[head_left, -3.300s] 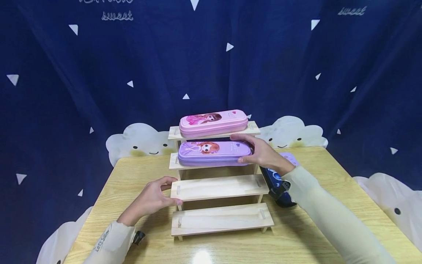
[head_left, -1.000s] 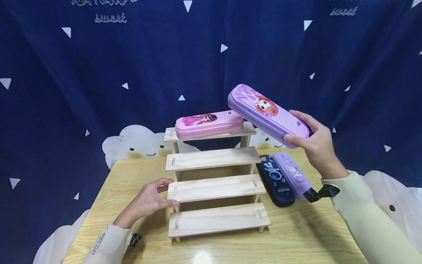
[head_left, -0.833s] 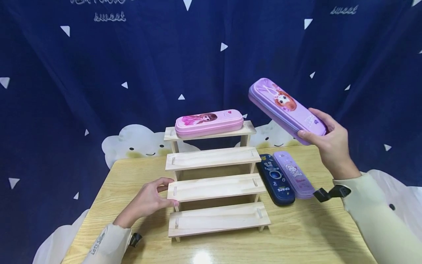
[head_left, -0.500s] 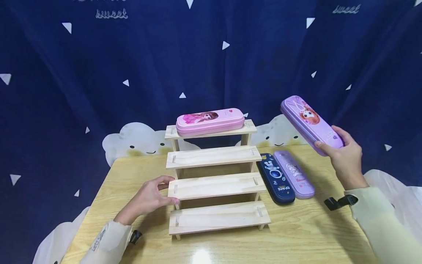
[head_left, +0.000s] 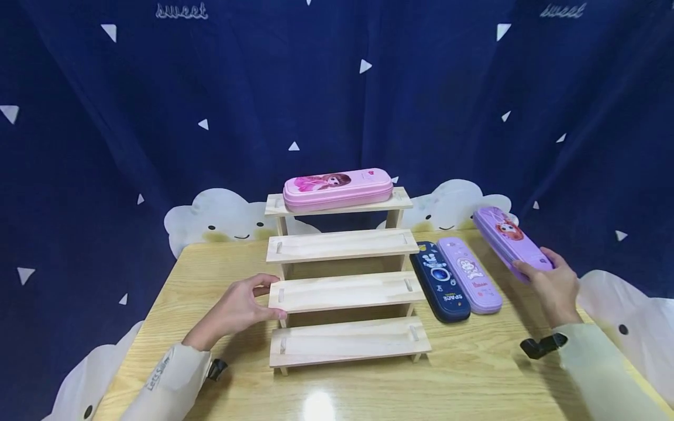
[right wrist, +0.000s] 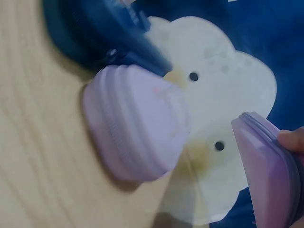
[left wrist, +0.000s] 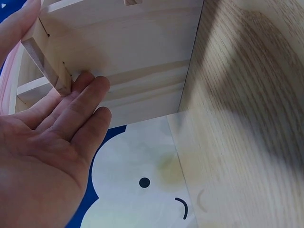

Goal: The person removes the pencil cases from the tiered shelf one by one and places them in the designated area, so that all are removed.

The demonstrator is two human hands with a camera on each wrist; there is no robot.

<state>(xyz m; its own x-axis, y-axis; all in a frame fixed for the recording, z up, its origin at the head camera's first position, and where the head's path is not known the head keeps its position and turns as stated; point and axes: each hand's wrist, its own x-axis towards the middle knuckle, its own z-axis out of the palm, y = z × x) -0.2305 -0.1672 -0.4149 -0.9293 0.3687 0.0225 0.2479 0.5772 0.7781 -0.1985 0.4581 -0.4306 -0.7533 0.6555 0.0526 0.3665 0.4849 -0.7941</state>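
Lowered since the earlier frame, the doll-print purple case (head_left: 509, 238) appears just clear of the tabletop (head_left: 379, 389), though contact is hard to judge. It is near the lilac case (head_left: 470, 275), which lies beside the navy case (head_left: 440, 282). Right hand (head_left: 555, 290): fingers clamped on its near end. Left hand (head_left: 238, 309): thumb and fingers grip the stepped rack (head_left: 344, 292) at its left side. Pink case (head_left: 338, 190): on the top tier.

Head looks down; close wrist views seem sideways.
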